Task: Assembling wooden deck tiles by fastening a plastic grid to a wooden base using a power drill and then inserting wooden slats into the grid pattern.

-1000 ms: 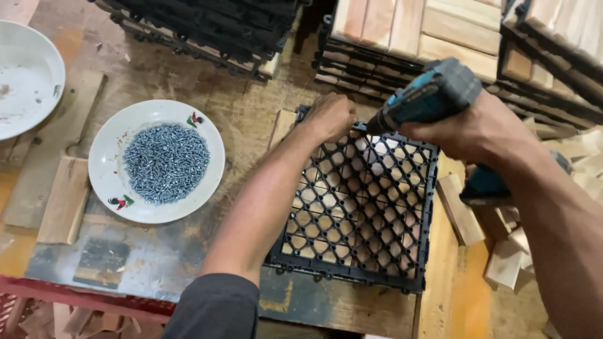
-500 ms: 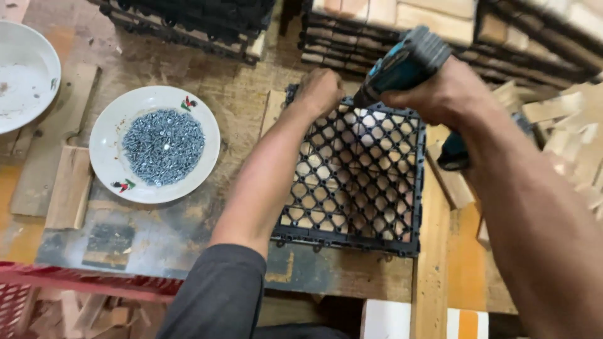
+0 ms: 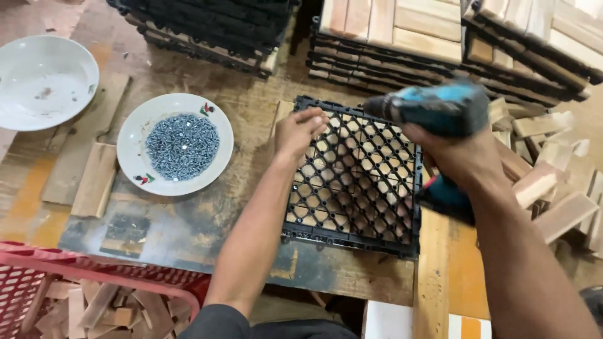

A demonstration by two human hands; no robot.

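Note:
A black plastic grid tile [image 3: 358, 188] lies on the wooden workbench [image 3: 188, 232] with wooden slats showing through its holes. My left hand [image 3: 300, 130] rests on the tile's upper left corner, fingers curled down onto the grid. My right hand [image 3: 455, 150] grips a teal and black cordless drill [image 3: 433, 113] above the tile's upper right part, its nose pointing left. A white plate [image 3: 135, 135] heaped with grey screws [image 3: 182, 145] sits to the left of the tile.
An empty white bowl [image 3: 44, 81] sits at far left. Stacks of black grid tiles [image 3: 207, 28] and slatted wooden tiles [image 3: 402, 31] line the back. Loose wooden blocks [image 3: 553, 188] lie at right. A red mesh basket [image 3: 38, 282] with wood scraps is at lower left.
The drill has lifted off the tile's top edge and swung to the right, now held level above the tile. My left hand stays on the upper left corner.

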